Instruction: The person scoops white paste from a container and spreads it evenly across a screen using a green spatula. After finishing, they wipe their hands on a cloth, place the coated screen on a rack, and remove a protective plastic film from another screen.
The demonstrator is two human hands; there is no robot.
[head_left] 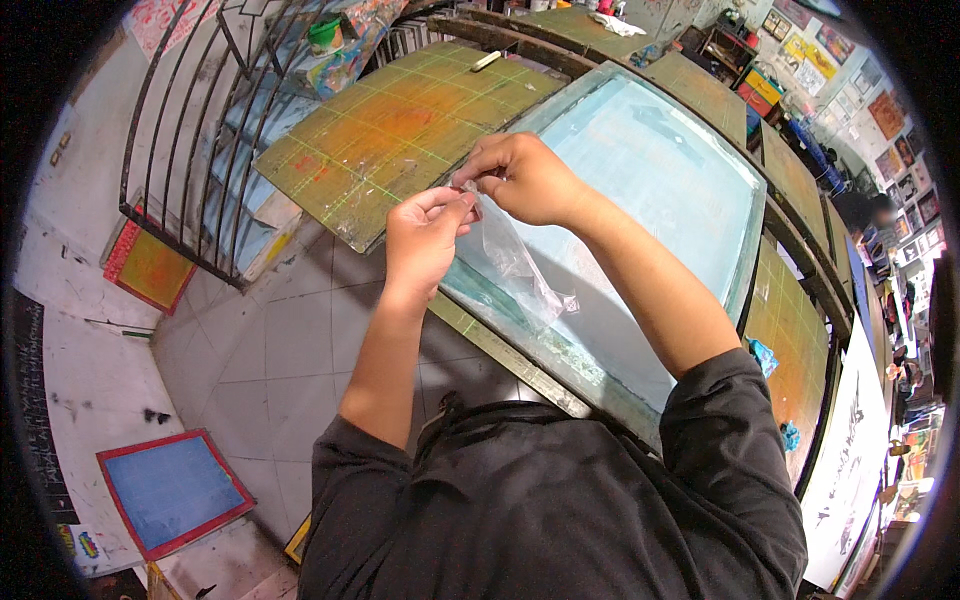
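Note:
A crumpled strip of clear plastic (515, 265) hangs from my fingers above the near left part of a large framed screen. My left hand (425, 235) pinches the strip's upper end between thumb and fingers. Close against it, my right hand (525, 180) grips the same end from above, its fingers curled. The screen (650, 150) has a pale blue mesh and a worn, greenish border, and it lies tilted on the worktable. Whether the plastic's lower end touches the mesh I cannot tell.
Left of the screen is a stained olive board (400, 130) with grid lines and a small cutter (486, 61). A black metal railing (190, 140) stands beyond. A red-framed blue screen (178, 492) leans lower left. Blue crumpled scraps (762, 356) lie on the right. Another person (882, 225) is far right.

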